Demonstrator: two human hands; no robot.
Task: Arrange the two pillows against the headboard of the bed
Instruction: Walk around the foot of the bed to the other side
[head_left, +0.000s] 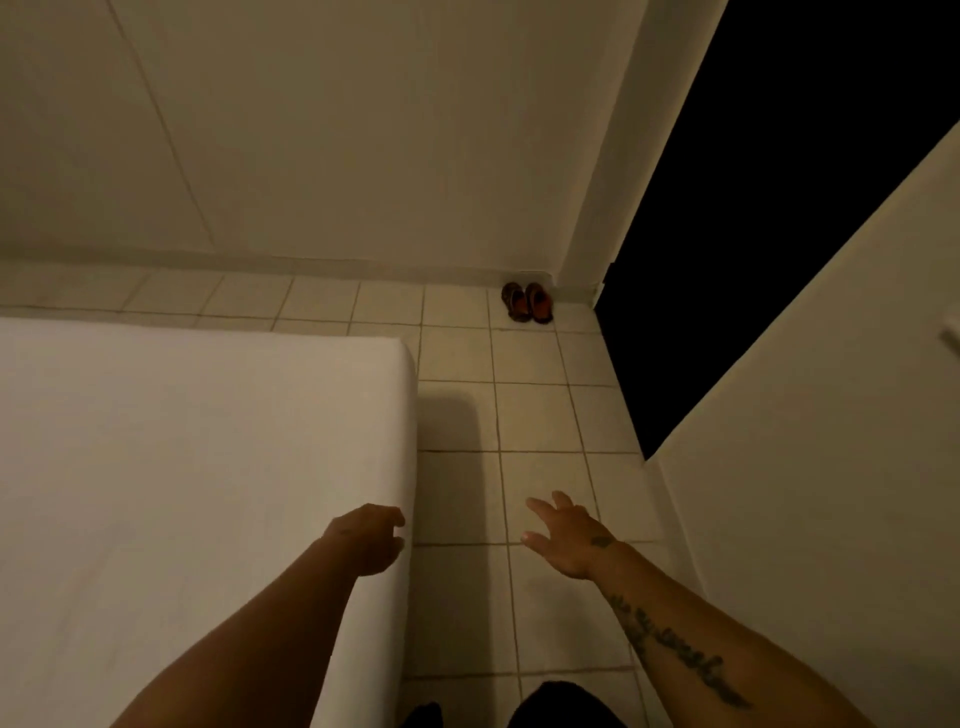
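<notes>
The bed (171, 467) fills the left of the view, covered by a smooth white sheet, with its near corner edge running down the middle. No pillow and no headboard are in sight. My left hand (366, 538) hovers over the bed's right edge, fingers loosely curled and holding nothing. My right hand (563, 535) is stretched out over the tiled floor beside the bed, fingers spread, empty. A tattoo runs along my right forearm.
A strip of pale tiled floor (540, 415) runs between the bed and a white wall on the right. A pair of dark and red shoes (526, 302) stands at the far wall, beside a dark doorway (769, 208).
</notes>
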